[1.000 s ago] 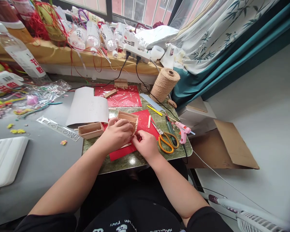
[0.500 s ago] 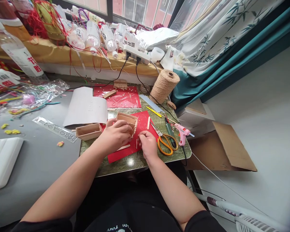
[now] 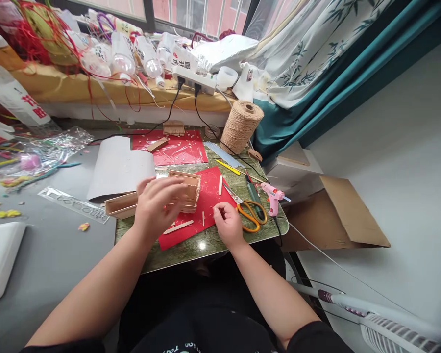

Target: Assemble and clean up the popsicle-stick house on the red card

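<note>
In the head view, an open-topped rectangular box of pale wooden sticks (image 3: 191, 192) sits mid-frame on a flat red sheet (image 3: 209, 185). Left of centre, the left hand (image 3: 155, 208) partly covers it, fingers loosely apart. Right of centre, the right hand's (image 3: 228, 223) fingers curl together; whether they pinch anything, I cannot tell.
</note>
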`<state>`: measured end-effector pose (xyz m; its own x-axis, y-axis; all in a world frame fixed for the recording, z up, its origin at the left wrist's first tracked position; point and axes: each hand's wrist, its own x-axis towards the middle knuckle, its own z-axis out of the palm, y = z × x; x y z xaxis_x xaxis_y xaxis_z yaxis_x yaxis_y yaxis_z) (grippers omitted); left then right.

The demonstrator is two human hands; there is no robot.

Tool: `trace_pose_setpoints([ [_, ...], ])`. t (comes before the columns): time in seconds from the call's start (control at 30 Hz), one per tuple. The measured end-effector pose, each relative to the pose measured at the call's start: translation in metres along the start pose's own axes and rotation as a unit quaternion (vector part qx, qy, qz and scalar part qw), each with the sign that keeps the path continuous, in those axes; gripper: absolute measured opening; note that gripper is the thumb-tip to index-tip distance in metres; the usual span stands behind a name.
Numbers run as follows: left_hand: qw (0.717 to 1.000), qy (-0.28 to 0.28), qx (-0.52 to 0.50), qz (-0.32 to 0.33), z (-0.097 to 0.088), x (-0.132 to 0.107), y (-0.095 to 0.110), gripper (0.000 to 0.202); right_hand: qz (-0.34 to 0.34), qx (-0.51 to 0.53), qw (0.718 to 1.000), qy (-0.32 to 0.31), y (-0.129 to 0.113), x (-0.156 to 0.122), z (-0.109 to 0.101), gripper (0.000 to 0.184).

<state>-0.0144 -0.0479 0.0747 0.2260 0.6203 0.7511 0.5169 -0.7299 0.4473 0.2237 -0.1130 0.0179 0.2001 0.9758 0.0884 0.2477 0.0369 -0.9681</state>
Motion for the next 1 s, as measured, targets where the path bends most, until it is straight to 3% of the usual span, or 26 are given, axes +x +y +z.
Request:
trace_pose_setpoints([
  [0.07,0.979,0.149,-0.115,-0.079,-0.001,0.005,0.003,0.024,-0.016,-0.02,1.0,-0.016,0.0,-0.001,-0.001,0.023],
  [0.13,0.934,0.267,-0.21,-0.114,-0.004,0.012,0.001,0.023,-0.028,-0.037,0.998,-0.031,0.001,0.0,-0.002,0.022],
  [0.2,0.905,0.311,-0.264,-0.119,-0.01,0.018,-0.003,0.024,-0.028,-0.04,0.998,-0.044,0.001,0.001,-0.003,0.021],
  [0.37,0.878,0.205,-0.366,-0.228,-0.033,0.024,-0.008,0.04,-0.025,-0.039,0.997,-0.059,0.002,0.001,-0.004,0.021],
  [0.57,0.843,0.113,-0.419,-0.317,-0.044,0.011,0.013,0.039,-0.031,-0.027,0.997,-0.066,0.002,0.0,-0.008,0.02],
  [0.73,0.826,0.117,-0.432,-0.342,-0.045,-0.004,0.024,0.032,-0.033,-0.001,0.997,-0.069,0.004,-0.001,-0.012,0.02],
  [0.9,0.775,0.172,-0.432,-0.427,-0.045,-0.009,0.033,0.032,-0.035,0.023,0.997,-0.071,0.007,-0.002,-0.015,0.019],
  [1.0,0.777,0.132,-0.424,-0.446,-0.046,-0.014,0.043,0.035,-0.032,0.031,0.996,-0.072,0.008,-0.002,-0.017,0.021],
])
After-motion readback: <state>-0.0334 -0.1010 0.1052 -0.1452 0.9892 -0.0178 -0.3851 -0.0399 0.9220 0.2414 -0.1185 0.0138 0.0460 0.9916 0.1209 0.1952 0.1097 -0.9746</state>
